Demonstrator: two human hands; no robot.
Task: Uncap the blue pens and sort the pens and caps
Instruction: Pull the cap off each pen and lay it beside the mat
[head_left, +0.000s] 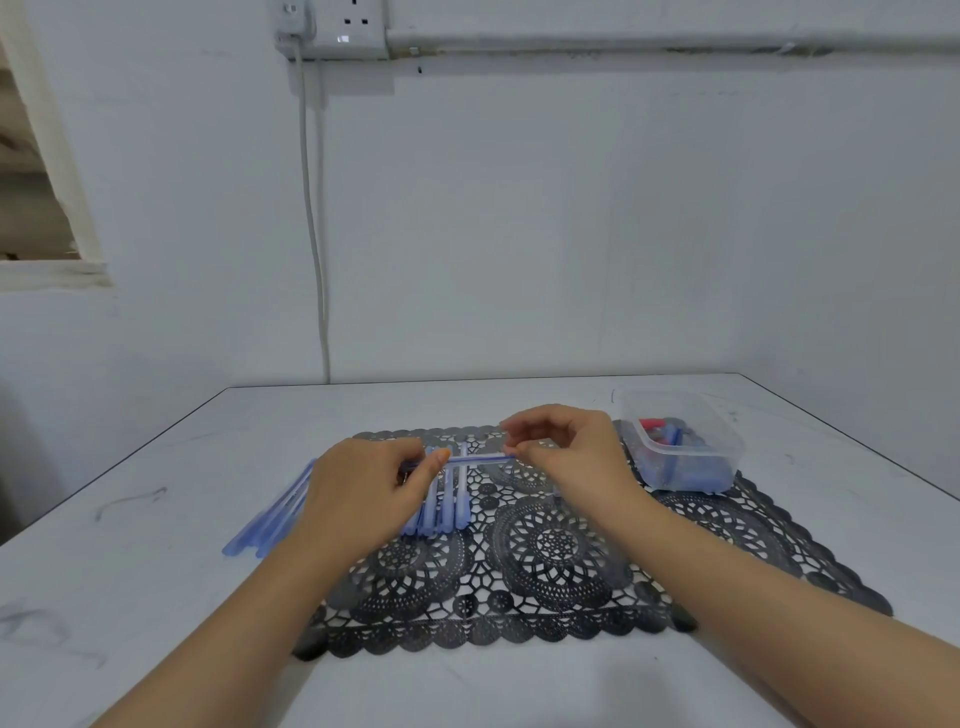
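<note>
**Over the black mat: one blue pen held btwn both hands**

Between the two hands, a blue pen (467, 459) lies level above the black lace mat (545, 561). The L hand (363, 488) grips its left end w/ fingers curled round the barrel and the thumb on top. The R hand (571, 457) pinches the right end btwn thumb and fingertips. Can't tell from here whether the cap is on or off that end.

Just under the hands, a row of blue pens (447, 512) lies side by side on the mat, rounded ends toward the person. Left of the L hand, a second bunch of blue pens (270, 525) lies slanted, partly off the mat edge onto the table (156, 597).

Right of the R hand, near it, a clear plastic tub (722, 447) sits on the mat's far corner. It holds blue pieces (675, 470) and sth red (649, 423); too blurred to name them.

The tabletop is white, w/ dark scuff marks (130, 501) left of the L forearm.

Beyond the hands is a plain white wall (519, 208). High up on it sit a double socket (343, 26), a grey cable (314, 234) dropping behind the table, and white trunking (649, 41) running right. Far left there's a recessed opening w/ a ledge (52, 270).
</note>
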